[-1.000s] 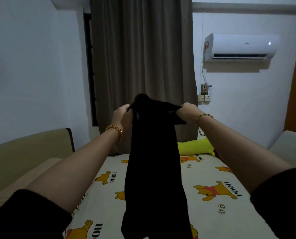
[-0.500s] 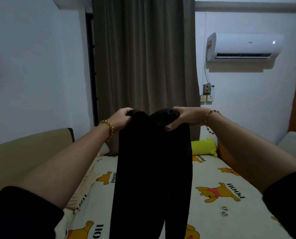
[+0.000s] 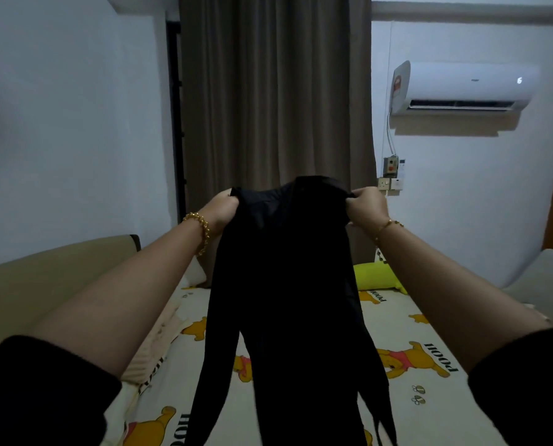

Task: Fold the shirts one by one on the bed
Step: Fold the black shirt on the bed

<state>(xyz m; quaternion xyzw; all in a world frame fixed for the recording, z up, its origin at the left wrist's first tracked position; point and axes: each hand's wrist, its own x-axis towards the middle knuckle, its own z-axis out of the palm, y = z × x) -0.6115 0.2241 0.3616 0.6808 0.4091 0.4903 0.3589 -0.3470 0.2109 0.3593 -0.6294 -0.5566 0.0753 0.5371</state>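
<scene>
Cream cotton sheet with bear print covers the bed [image 3: 429, 397], largest item, spanning the lower frame. Black shirt [image 3: 288, 300]: hangs full length above the bed, sleeves trailing at either side; judged light, limp and unslippery, best gripped at the shoulder seams. Left hand [image 3: 225, 210]: fingers closed, pinching the shirt's left shoulder. Right hand [image 3: 367, 204]: fingers closed, pinching the right shoulder. Yellow plush toy [image 3: 376, 278]: lies at the far end of the bed. Against half a second earlier, both hands sit wider apart and the shirt hangs more spread.
</scene>
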